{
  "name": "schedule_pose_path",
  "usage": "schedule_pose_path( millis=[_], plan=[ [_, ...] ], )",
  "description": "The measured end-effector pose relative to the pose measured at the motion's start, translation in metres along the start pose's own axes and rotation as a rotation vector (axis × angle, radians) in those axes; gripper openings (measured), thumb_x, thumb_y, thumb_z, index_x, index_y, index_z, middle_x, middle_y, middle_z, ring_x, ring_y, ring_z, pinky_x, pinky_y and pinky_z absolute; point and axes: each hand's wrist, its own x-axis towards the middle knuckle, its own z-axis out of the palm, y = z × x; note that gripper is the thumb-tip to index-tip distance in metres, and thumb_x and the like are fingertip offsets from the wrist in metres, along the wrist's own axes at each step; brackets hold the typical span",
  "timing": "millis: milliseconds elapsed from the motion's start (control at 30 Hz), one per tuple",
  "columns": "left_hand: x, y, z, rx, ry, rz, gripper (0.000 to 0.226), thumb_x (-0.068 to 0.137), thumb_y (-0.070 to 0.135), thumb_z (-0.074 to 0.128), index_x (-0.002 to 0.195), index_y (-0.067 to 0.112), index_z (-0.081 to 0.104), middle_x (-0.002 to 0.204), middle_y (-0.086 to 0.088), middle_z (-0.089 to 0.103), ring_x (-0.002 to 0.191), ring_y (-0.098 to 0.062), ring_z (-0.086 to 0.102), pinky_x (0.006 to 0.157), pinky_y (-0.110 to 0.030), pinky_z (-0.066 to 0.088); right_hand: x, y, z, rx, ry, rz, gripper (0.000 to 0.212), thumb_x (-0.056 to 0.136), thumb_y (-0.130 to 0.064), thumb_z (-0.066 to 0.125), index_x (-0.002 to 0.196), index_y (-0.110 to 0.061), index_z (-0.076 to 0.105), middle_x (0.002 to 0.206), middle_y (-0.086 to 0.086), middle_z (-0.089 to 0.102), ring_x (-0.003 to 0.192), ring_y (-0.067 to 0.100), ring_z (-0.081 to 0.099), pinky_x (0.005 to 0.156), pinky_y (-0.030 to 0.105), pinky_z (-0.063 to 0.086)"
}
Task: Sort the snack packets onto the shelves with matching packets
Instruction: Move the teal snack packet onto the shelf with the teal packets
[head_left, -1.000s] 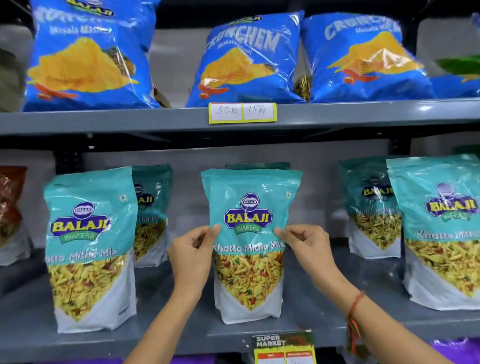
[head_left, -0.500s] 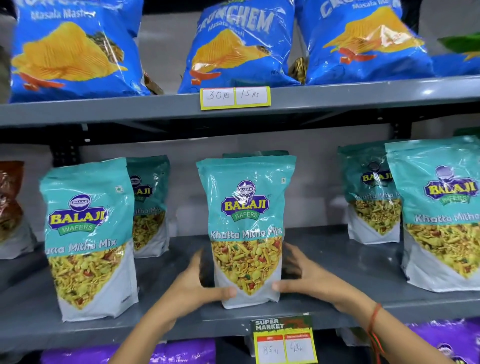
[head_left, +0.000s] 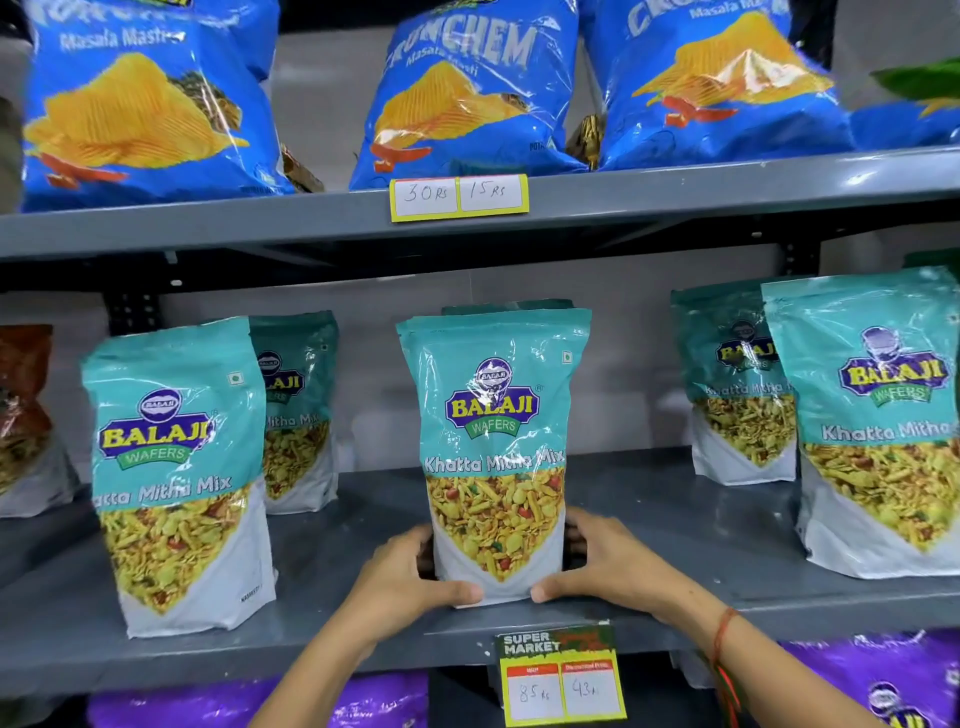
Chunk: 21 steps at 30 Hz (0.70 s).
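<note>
Upright, packet (head_left: 496, 457) between both hands' fingers (head_left: 457, 592)

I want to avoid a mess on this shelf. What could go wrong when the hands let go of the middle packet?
1. The Khatta Mitha Mix packet stands tall on a narrow base; both hands steady only its bottom, so it may tip when released.
2. It sits near the shelf edge, so it could fall forward.
3. Another packet stands close behind; pushing back might topple it.

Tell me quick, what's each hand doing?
Left hand: gripping the teal plastic Khatta Mitha Mix pouch at its base.
Right hand: gripping the same pouch.
</note>
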Motion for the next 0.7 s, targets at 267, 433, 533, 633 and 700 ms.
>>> schedule_pose_path(
  millis=[267,433,533,633,700],
  plan=[
    [0.015,0.02,0.022,0.029,-0.031,0.016,0.071,0.044,0.049,0.091,0.109,0.031,0.068,0.108,0.016,0.076,0.097,-0.001,0.072,0.094,-0.036,0.057,-0.005,0.016,-0.023,0.029,0.033,0.014,0.064,0.062,-0.032,0.095,0.115,-0.043,0.061,0.119,-0.02,0.075,0.11,-0.007,0.068,0.103,0.023,0.053],
    [0.022,0.022,0.029,0.02,-0.054,0.004,0.079,0.043,0.053,0.092,0.114,0.032,0.066,0.114,0.014,0.074,0.101,-0.001,0.07,0.096,-0.035,0.056,-0.004,0.024,-0.028,0.047,0.042,0.017,0.072,0.061,-0.033,0.095,0.124,-0.037,0.061,0.121,-0.02,0.074,0.111,-0.007,0.068,0.103,0.023,0.053],
    [0.022,0.022,0.029,0.002,-0.068,-0.007,0.08,0.044,0.051,0.091,0.117,0.031,0.065,0.116,0.015,0.074,0.103,-0.001,0.069,0.098,-0.035,0.055,-0.004,0.026,-0.027,0.051,0.041,0.021,0.077,0.06,-0.035,0.095,0.128,-0.035,0.06,0.124,-0.019,0.073,0.114,-0.005,0.067,0.105,0.024,0.052],
    [0.019,0.024,0.029,-0.004,-0.075,0.0,0.083,0.043,0.053,0.091,0.119,0.032,0.064,0.118,0.015,0.073,0.105,-0.002,0.068,0.099,-0.036,0.055,-0.005,0.025,-0.026,0.037,0.04,0.033,0.082,0.06,-0.038,0.095,0.133,-0.033,0.057,0.128,-0.018,0.07,0.118,-0.001,0.065,0.107,0.025,0.051],
    [0.016,0.027,0.028,-0.023,-0.059,0.0,0.084,0.042,0.052,0.091,0.118,0.03,0.063,0.118,0.014,0.073,0.105,-0.002,0.068,0.099,-0.036,0.055,-0.006,0.023,-0.026,0.044,0.053,0.042,0.087,0.061,-0.038,0.095,0.136,-0.032,0.053,0.129,-0.017,0.068,0.119,0.0,0.064,0.105,0.023,0.05]
  ],
)
